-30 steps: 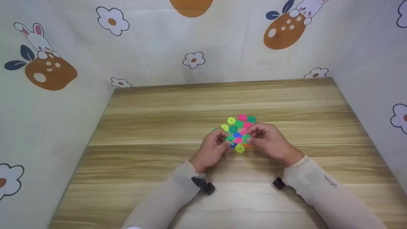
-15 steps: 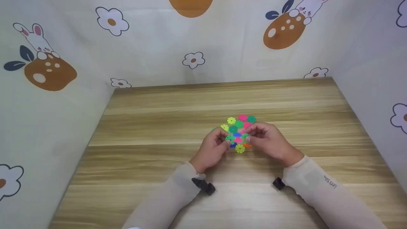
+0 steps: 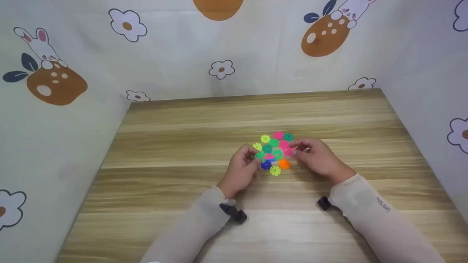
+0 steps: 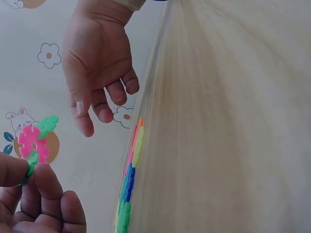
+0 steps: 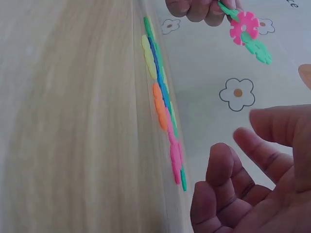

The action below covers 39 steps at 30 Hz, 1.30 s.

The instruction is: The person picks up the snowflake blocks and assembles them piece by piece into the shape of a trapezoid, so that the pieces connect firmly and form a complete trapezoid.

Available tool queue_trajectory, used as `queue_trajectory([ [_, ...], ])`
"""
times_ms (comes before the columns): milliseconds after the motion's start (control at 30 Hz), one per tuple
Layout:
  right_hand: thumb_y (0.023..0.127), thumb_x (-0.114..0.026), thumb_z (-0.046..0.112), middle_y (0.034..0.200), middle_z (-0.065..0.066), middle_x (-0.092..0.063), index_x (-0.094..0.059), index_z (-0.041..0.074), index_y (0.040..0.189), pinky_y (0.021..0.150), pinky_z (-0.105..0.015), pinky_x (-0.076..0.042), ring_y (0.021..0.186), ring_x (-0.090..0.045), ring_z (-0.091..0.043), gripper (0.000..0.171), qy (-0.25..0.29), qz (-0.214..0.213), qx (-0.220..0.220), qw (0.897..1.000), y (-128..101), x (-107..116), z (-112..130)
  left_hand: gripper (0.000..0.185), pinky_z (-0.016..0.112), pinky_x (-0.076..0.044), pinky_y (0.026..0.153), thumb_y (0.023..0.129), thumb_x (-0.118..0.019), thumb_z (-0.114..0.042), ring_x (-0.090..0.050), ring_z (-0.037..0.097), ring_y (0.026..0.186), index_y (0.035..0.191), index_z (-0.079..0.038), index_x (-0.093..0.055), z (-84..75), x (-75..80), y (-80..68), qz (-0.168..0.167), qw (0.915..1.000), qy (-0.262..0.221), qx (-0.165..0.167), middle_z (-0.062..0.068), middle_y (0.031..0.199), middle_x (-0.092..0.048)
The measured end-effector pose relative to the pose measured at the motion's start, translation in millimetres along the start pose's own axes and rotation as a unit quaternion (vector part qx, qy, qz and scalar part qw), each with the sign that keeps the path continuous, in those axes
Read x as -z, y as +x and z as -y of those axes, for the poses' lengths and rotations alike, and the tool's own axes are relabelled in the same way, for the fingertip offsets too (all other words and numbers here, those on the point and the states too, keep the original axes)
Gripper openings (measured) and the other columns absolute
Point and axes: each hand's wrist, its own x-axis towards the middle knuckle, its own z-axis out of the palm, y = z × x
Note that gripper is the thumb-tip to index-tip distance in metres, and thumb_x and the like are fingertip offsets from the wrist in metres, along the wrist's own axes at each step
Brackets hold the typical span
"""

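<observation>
Two hands over a wooden table (image 3: 182, 146), walled on three sides by a pale cloth (image 3: 175, 51) printed with flowers, rabbits and brown eggs. Pile of flat plastic flower discs (image 3: 273, 153) lies on the table right of centre, mixed colours. Left hand (image 3: 242, 168) pinches a small joined piece (image 4: 35, 141), pink disc with green ones, lifted clear of the pile. Right hand (image 3: 319, 157) sits just right of the pile, fingers loosely spread, holding nothing, apart from the left. Long pale sleeves (image 3: 369, 215) on both arms. Near edge of table bare wood.
</observation>
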Motion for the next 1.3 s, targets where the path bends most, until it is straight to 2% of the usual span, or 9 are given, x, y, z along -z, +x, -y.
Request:
queue_trajectory([
  [133,0.090,-0.067,0.018,0.101,-0.005,-0.067,-0.069,0.013,0.114,0.073,-0.033,-0.052,0.085,-0.062,-0.022,0.024,-0.032,0.056,-0.008,0.998,-1.2,-3.2,-1.2,0.014,0.025,-0.047,0.061,0.090,-0.052,0.008,-0.054,0.026,0.074,0.103,0.006,-0.052,-0.1,0.0,-0.4,-0.001,1.0000,0.002,-0.001,0.010,0.087,-0.055],
  [300,0.087,-0.071,0.020,0.116,-0.002,-0.067,-0.068,0.012,0.119,0.093,-0.042,-0.048,0.107,-0.060,-0.021,0.034,-0.077,0.099,-0.005,0.992,-3.1,-6.3,-3.1,0.014,0.036,-0.048,0.063,0.090,-0.051,0.008,-0.054,0.039,0.078,0.104,0.006,-0.052,-1.3,0.1,-0.7,0.002,1.0000,-0.001,0.002,0.011,0.087,-0.055],
  [500,0.083,-0.076,0.023,0.121,-0.003,-0.065,-0.067,0.013,0.122,0.101,-0.046,-0.042,0.115,-0.056,-0.024,0.041,-0.117,0.122,-0.008,0.986,-6.3,-6.7,-0.9,0.014,0.042,-0.047,0.062,0.090,-0.051,0.007,-0.053,0.048,0.082,0.104,0.005,-0.053,-1.5,0.0,-0.6,0.003,1.0000,-0.002,0.007,0.011,0.088,-0.055],
  [600,0.082,-0.077,0.019,0.114,-0.002,-0.067,-0.069,0.014,0.114,0.097,-0.045,-0.044,0.107,-0.058,-0.024,0.034,-0.130,0.124,-0.007,0.984,-7.0,-7.0,0.4,0.014,0.041,-0.047,0.061,0.090,-0.051,0.008,-0.054,0.043,0.079,0.104,0.006,-0.052,-0.9,0.0,-0.7,0.006,0.9999,-0.005,0.006,0.011,0.088,-0.055],
  [700,0.079,-0.077,0.012,0.101,0.000,-0.066,-0.068,0.015,0.104,0.084,-0.040,-0.047,0.092,-0.057,-0.022,0.027,-0.144,0.129,-0.015,0.981,-7.3,-7.5,1.1,0.014,0.038,-0.048,0.060,0.090,-0.052,0.007,-0.054,0.033,0.074,0.104,0.006,-0.052,-0.1,0.0,-0.8,0.008,0.9999,-0.006,0.003,0.010,0.087,-0.054],
  [800,0.076,-0.076,0.007,0.089,0.000,-0.061,-0.063,0.015,0.098,0.073,-0.036,-0.044,0.081,-0.052,-0.021,0.026,-0.161,0.136,-0.019,0.978,-7.9,-7.2,1.3,0.014,0.037,-0.047,0.057,0.090,-0.052,0.007,-0.053,0.028,0.072,0.103,0.006,-0.053,0.3,0.0,-0.9,0.010,0.9999,-0.007,0.003,0.008,0.086,-0.054],
  [1033,0.072,-0.076,0.003,0.080,-0.001,-0.056,-0.057,0.012,0.093,0.065,-0.032,-0.041,0.072,-0.049,-0.020,0.030,-0.155,0.130,-0.026,0.979,-8.3,-7.9,4.4,0.014,0.036,-0.046,0.057,0.090,-0.052,0.007,-0.053,0.021,0.070,0.104,0.006,-0.052,-0.5,0.4,-0.8,0.010,0.9999,-0.006,0.009,0.009,0.087,-0.054],
  [1200,0.076,-0.075,0.001,0.077,-0.002,-0.057,-0.058,0.011,0.090,0.062,-0.031,-0.042,0.069,-0.050,-0.020,0.025,-0.114,0.106,-0.019,0.988,-7.0,-7.5,6.3,0.014,0.036,-0.047,0.059,0.089,-0.052,0.007,-0.052,0.018,0.069,0.104,0.005,-0.052,-0.6,0.6,-0.8,0.009,0.9999,-0.006,0.010,0.010,0.088,-0.054],
  [1300,0.079,-0.071,-0.001,0.079,-0.006,-0.059,-0.060,0.009,0.095,0.063,-0.032,-0.050,0.070,-0.055,-0.021,0.022,-0.033,0.073,-0.006,0.997,-5.4,-7.5,5.8,0.014,0.038,-0.048,0.060,0.089,-0.052,0.007,-0.053,0.017,0.070,0.103,0.005,-0.052,0.0,0.5,-0.8,0.007,0.9999,-0.006,0.007,0.011,0.088,-0.054],
])
